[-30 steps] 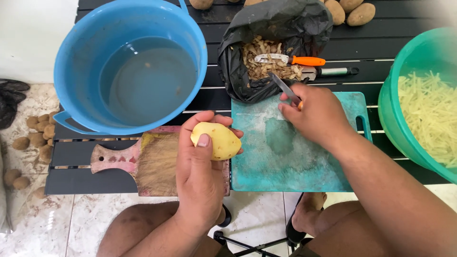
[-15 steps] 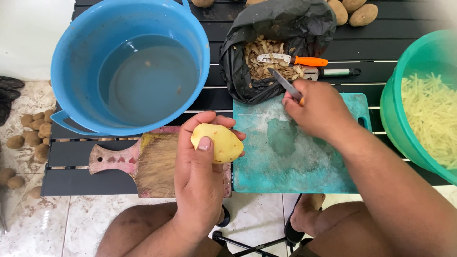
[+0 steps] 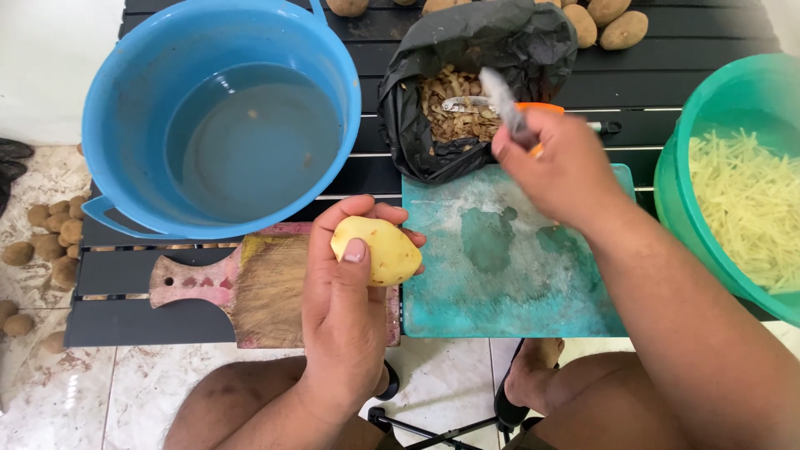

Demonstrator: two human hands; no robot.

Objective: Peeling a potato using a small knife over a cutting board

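My left hand (image 3: 346, 308) grips a peeled yellow potato (image 3: 379, 247) above the right end of a worn wooden cutting board (image 3: 250, 287). A small knife (image 3: 504, 104) with a grey blade and orange handle is held in my right hand (image 3: 558, 171); its blade points up and away over the black bag of potato peels (image 3: 467, 83). That hand hovers over the far edge of the teal cutting board (image 3: 500, 267). A peeler (image 3: 467, 104) lies on the peels in the bag.
A blue bucket (image 3: 221, 117) of water stands at the far left of the dark slatted table (image 3: 658, 92). A green tub (image 3: 733, 179) of cut potato strips is at the right. Unpeeled potatoes (image 3: 612, 21) lie at the back, more on the floor (image 3: 42, 233) to the left.
My right hand has lifted away from the teal board toward the bag, swinging the knife blade up over the peels. The left hand with the potato has stayed put.
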